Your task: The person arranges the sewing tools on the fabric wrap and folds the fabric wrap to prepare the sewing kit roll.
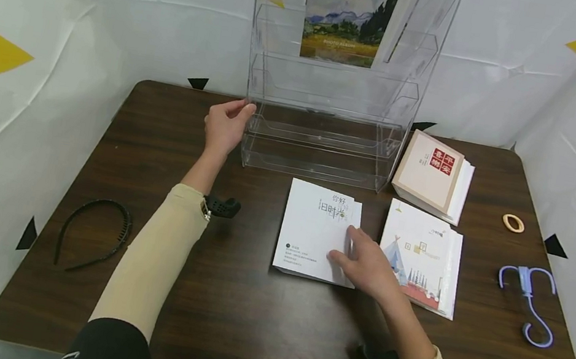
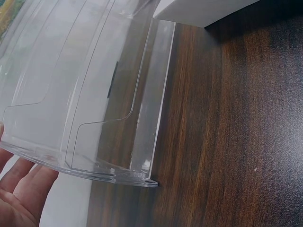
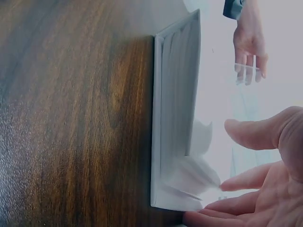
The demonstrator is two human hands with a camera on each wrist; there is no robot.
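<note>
A clear acrylic display rack [image 1: 314, 171] stands at the back of the table. My left hand [image 1: 227, 126] holds its left side panel by the edge; in the left wrist view, the fingers lie behind that panel [image 2: 113, 178]. A thick white photo album [image 1: 308, 232] with grey lettering lies flat in front of the rack. At its right edge is my right hand [image 1: 367, 264], thumb over the cover. The right wrist view shows the thumb apart from the other fingers, which extend beside the album's page edges [image 3: 177, 90]. Whether they touch it, I cannot tell.
A landscape-covered photo album [image 1: 345, 20] stands in the rack's upper tier. To the right lie a beige album [image 1: 425, 172], a tent-print album [image 1: 417, 248], a wooden ring [image 1: 513, 224] and a lavender hook-shaped holder [image 1: 525, 289]. A black headband [image 1: 125, 226] lies left.
</note>
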